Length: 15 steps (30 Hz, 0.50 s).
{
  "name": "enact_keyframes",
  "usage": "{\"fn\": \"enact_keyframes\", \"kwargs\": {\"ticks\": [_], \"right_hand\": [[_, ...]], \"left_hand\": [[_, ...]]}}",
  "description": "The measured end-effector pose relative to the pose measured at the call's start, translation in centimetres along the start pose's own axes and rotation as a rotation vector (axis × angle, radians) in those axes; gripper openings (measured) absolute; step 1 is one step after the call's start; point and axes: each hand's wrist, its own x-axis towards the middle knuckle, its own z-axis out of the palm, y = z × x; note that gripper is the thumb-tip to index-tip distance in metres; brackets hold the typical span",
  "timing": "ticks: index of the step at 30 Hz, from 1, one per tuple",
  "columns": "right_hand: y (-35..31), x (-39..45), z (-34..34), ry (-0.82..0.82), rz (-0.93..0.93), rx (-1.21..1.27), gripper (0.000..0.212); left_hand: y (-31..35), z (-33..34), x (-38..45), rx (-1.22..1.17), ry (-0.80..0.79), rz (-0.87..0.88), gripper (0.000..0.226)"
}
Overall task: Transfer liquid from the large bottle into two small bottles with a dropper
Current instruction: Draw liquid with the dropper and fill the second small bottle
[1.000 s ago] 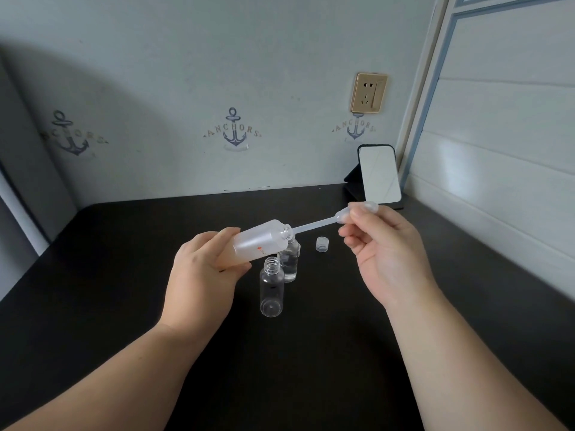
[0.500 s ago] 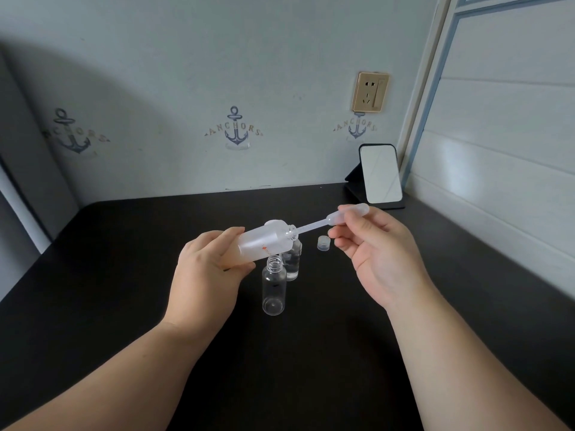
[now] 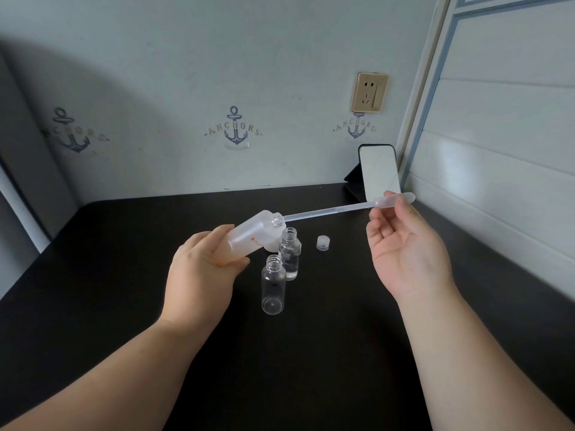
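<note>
My left hand (image 3: 199, 275) grips the large frosted bottle (image 3: 255, 236), tilted with its open mouth pointing up and to the right. My right hand (image 3: 404, 244) pinches the bulb of a clear plastic dropper (image 3: 329, 210) whose tip sits just at the bottle's mouth. Below the bottle stand two small clear bottles, both uncapped: the near one (image 3: 273, 289) looks empty, the far one (image 3: 289, 253) holds some clear liquid.
A small clear cap (image 3: 322, 243) lies on the black table (image 3: 311, 353) right of the small bottles. A white cap is partly hidden behind the large bottle. A phone (image 3: 378, 172) leans at the back right corner by the wall.
My right hand has drawn the dropper back to the right, so most of its stem is now out of the large bottle. The left hand has kept the bottle tilted.
</note>
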Motion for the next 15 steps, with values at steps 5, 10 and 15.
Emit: {"fn": "enact_keyframes", "kwargs": {"ticks": [5, 10, 15], "right_hand": [[-0.22, 0.22, -0.13, 0.062, -0.018, 0.056, 0.020], [-0.34, 0.19, -0.18, 0.119, -0.014, 0.132, 0.026], [-0.28, 0.30, -0.12, 0.121, 0.006, 0.155, 0.027]], "left_hand": [[-0.11, 0.00, 0.15, -0.037, 0.020, 0.001, 0.045], [-0.30, 0.12, 0.29, -0.110, 0.006, -0.053, 0.036], [0.02, -0.09, 0.24, -0.219, -0.044, -0.105, 0.031]]}}
